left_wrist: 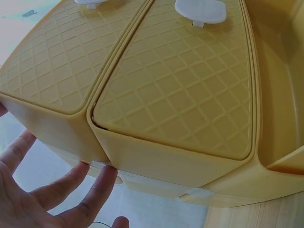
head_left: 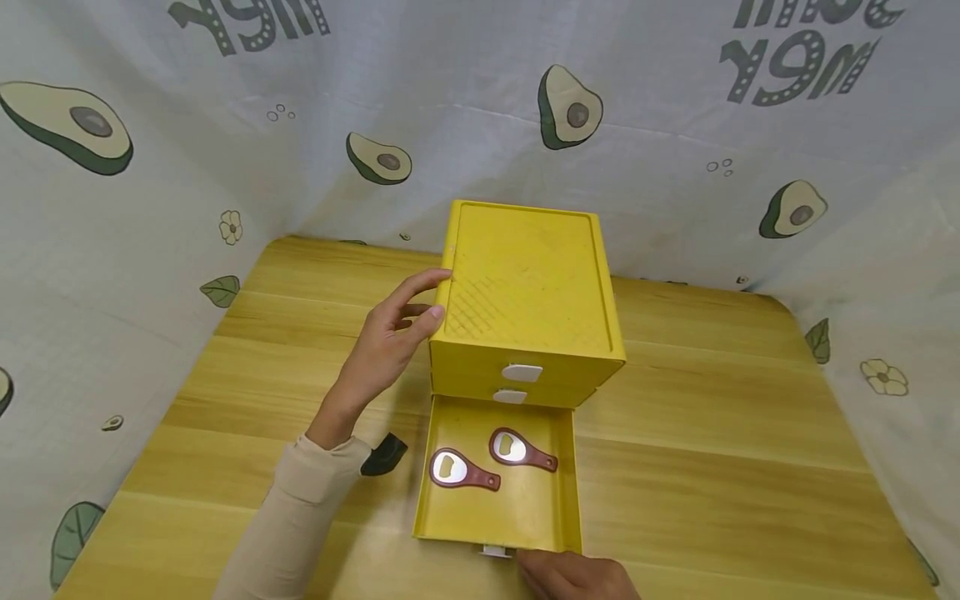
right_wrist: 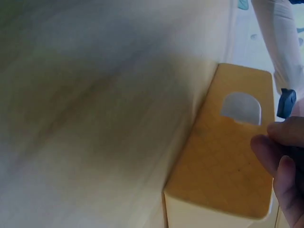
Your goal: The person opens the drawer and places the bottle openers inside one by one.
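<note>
My left hand [head_left: 386, 346] rests against the left side of the yellow drawer cabinet [head_left: 528, 292], fingers straight and spread, thumb at the front corner near the top edge; it grips nothing. From the left wrist view those fingertips [left_wrist: 102, 178] touch the cabinet's lower side wall, just under the quilted drawer fronts.

The cabinet stands near the middle of the wooden bench [head_left: 712, 433]. Its two upper drawers are closed, each with a small white handle [head_left: 522, 372]. The bottom drawer [head_left: 555, 500] is pulled well out toward me. Two bottle openers with dark red handles lie flat inside it, side by side: one [head_left: 463, 471] nearer the left wall, the other [head_left: 522, 450] a little farther back and to the right, not touching each other.

My right hand [head_left: 577, 577] is at the front of the open drawer, just beside its white pull tab [head_left: 497, 550]. Only part of it shows at the picture's edge, and the wrist view is blurred, so I cannot tell whether the fingers [right_wrist: 280, 161] are closed on anything.

Avocado-print cloth [head_left: 150, 167] hangs behind and around the bench.
</note>
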The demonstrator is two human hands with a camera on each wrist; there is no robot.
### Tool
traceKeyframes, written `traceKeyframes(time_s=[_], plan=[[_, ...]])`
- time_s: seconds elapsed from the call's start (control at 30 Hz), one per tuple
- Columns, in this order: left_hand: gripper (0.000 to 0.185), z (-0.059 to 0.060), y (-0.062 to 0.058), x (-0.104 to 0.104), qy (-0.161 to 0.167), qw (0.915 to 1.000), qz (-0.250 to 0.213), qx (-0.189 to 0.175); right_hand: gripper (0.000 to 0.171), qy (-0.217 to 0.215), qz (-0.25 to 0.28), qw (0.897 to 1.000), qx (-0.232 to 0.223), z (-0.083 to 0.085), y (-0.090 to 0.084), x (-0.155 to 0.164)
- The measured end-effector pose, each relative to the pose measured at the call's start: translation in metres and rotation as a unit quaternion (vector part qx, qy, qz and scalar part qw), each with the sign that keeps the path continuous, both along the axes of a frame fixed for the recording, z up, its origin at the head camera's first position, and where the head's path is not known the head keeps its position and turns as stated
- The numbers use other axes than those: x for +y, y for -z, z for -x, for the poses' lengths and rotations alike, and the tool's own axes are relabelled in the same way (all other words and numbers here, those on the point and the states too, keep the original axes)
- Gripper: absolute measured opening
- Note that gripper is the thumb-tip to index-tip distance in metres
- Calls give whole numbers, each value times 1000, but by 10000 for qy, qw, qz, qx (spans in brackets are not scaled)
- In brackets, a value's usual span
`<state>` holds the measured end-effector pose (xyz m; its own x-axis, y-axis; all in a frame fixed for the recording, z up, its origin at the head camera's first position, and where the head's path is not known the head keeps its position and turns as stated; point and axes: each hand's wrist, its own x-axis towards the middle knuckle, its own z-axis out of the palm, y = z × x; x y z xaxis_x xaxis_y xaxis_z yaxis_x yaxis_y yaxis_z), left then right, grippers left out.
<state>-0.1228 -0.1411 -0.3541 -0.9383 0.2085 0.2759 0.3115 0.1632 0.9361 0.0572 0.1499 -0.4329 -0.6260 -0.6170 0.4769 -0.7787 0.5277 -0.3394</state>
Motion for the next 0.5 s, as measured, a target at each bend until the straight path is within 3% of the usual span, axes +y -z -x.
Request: traceKeyframes(time_s=[0.13, 0.5], plan=[[42, 0, 0, 0, 8, 10000, -7, -14, 32, -120, -210, 9997, -96, -2, -1, -2], [42, 0, -1, 0, 15, 10000, -40, -18, 28, -83, -285, 9995, -122, 0, 7, -10]])
